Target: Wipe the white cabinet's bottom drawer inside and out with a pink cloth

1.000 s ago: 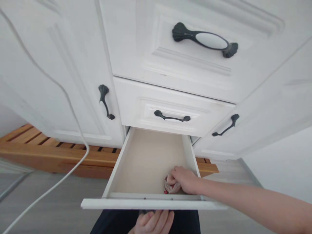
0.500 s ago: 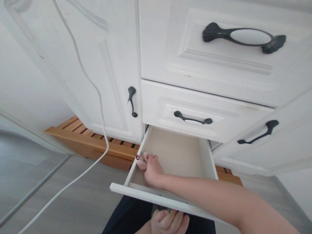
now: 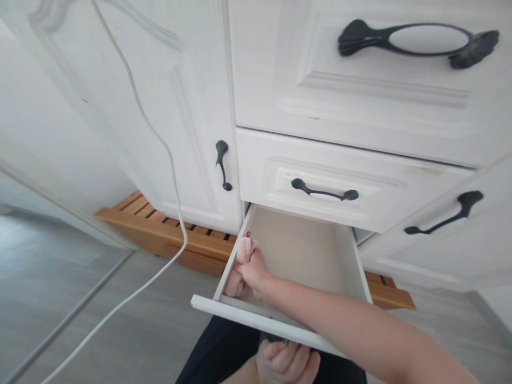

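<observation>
The lowest drawer (image 3: 316, 253) of the white cabinet stands pulled out. My right hand (image 3: 255, 271) reaches in over its front and is closed round a pale pink, soft cloth item (image 3: 245, 249) at the left wall. A small red bit shows at its upper end, and more of the pink fabric lies below my fingers in the front left corner. Its exact kind cannot be made out. Beneath the drawer front, my left hand (image 3: 287, 362) has its fingers wrapped round the dark drawer handle (image 3: 274, 338), mostly hidden by the fingers and the panel.
Above sit two closed drawers with dark handles (image 3: 325, 193). Cabinet doors (image 3: 200, 133) flank them. A white cable (image 3: 173, 160) hangs down the left door to the floor. A slatted wooden bench (image 3: 172, 237) runs under the cabinet. A grey floor strip (image 3: 76, 312) lies left.
The pink item has come further into view beside my right hand, lying along the drawer's left wall. My left hand keeps its hold on the handle. The whole view has shifted slightly.
</observation>
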`<action>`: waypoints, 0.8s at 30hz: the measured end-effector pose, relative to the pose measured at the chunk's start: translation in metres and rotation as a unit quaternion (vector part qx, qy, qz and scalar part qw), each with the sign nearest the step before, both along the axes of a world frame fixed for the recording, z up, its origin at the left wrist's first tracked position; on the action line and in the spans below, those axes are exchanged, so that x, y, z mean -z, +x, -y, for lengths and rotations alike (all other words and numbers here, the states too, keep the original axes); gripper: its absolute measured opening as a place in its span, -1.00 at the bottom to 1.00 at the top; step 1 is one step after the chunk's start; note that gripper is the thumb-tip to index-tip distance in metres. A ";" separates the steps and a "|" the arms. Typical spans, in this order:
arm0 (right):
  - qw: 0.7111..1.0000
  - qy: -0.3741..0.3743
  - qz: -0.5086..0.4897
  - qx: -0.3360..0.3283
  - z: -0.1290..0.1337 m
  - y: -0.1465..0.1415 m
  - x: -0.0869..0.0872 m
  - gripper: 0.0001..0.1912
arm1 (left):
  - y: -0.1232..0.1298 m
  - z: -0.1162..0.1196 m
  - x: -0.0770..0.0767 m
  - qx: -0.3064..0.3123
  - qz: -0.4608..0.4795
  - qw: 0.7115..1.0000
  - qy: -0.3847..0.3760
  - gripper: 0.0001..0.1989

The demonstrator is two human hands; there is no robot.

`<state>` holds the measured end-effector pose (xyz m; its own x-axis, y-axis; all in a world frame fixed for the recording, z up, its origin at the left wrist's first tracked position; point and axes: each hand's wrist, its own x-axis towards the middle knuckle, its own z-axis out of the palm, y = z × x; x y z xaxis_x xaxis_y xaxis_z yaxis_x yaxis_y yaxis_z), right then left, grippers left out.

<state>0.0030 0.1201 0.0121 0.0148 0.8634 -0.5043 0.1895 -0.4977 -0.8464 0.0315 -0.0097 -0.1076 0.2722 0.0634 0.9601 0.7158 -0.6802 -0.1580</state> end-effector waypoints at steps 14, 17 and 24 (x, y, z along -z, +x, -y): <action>0.798 0.335 0.128 -0.484 0.002 0.016 -0.064 -0.70 | -0.008 0.004 -0.019 0.020 -0.017 0.999 -0.047 -0.83; 0.787 0.322 0.076 -0.521 -0.008 0.008 -0.069 -0.53 | -0.011 0.006 -0.021 0.017 -0.047 0.996 -0.070 -0.84; 0.731 0.230 -0.095 -0.635 -0.027 0.025 -0.063 -0.60 | -0.014 0.009 -0.022 0.008 -0.066 0.994 -0.085 -0.77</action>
